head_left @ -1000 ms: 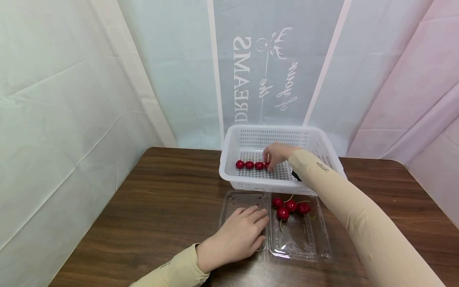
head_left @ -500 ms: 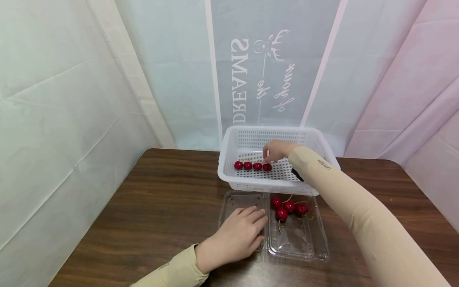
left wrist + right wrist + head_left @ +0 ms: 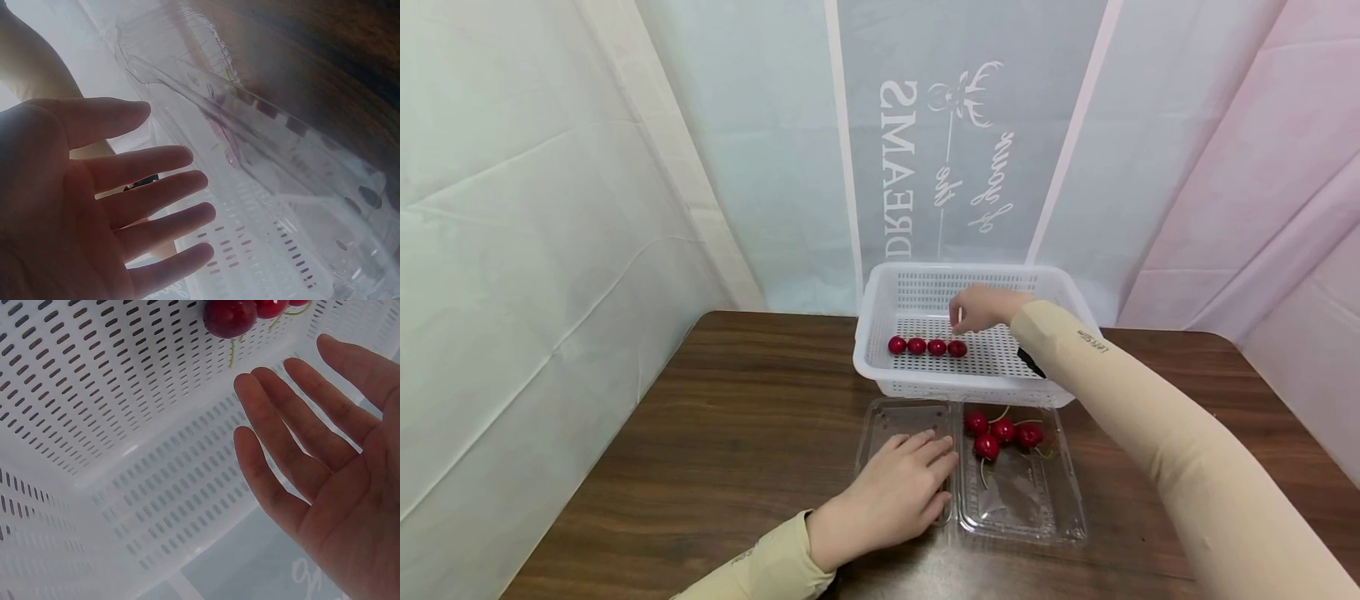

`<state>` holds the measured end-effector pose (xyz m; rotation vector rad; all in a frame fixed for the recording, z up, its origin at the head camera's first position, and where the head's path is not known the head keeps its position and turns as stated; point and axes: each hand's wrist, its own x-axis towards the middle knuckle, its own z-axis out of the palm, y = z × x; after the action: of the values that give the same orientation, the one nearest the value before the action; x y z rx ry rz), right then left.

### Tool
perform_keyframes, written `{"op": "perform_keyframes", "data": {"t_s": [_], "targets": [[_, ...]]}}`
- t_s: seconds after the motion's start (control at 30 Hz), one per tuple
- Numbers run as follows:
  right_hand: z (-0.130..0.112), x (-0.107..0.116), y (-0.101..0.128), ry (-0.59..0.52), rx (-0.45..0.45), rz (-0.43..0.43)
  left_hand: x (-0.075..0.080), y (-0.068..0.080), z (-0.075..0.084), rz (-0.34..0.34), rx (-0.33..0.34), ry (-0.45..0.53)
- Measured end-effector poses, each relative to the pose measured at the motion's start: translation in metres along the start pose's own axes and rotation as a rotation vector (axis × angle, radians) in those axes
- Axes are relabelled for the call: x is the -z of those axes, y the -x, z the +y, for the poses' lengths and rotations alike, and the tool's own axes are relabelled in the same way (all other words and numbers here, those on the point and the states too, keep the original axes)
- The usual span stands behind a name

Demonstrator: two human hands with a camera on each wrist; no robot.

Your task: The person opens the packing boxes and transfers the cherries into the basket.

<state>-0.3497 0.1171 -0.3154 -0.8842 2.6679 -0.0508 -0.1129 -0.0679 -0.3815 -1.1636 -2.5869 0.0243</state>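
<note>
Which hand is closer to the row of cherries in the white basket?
The right hand. It hangs open just above the row of cherries inside the white basket. The left hand rests flat on the clear lid, outside the basket.

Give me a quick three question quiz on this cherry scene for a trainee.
1. How many cherries lie in a row in the white basket?
2. True or false: the right hand grips a cherry.
3. What does the left hand rest on: A the basket, B the clear clamshell tray, C a cup?

Key
1. Four.
2. False; its fingers are straight and hold nothing.
3. B.
</note>
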Motion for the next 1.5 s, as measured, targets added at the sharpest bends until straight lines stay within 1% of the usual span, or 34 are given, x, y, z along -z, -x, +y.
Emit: {"op": "perform_keyframes", "data": {"t_s": [0.27,0.53,0.8,1.17,1.5], "targets": [[-0.005,0.007,0.009,0.030,0.008,0.022,-0.001,0.000,0.001,0.012,-0.003,-0.008],[-0.007,0.009,0.020,0.009,0.026,0.029,-0.001,-0.002,0.002,0.011,-0.009,-0.004],[-0.011,0.013,0.032,0.020,0.028,0.042,-0.001,-0.002,0.002,0.008,-0.001,0.011],[-0.011,0.010,0.046,0.034,0.025,0.062,-0.001,-0.003,0.002,0.011,0.000,0.013],[-0.018,0.010,0.067,0.036,0.095,0.100,-0.002,-0.002,0.002,-0.008,0.007,0.022]]}}
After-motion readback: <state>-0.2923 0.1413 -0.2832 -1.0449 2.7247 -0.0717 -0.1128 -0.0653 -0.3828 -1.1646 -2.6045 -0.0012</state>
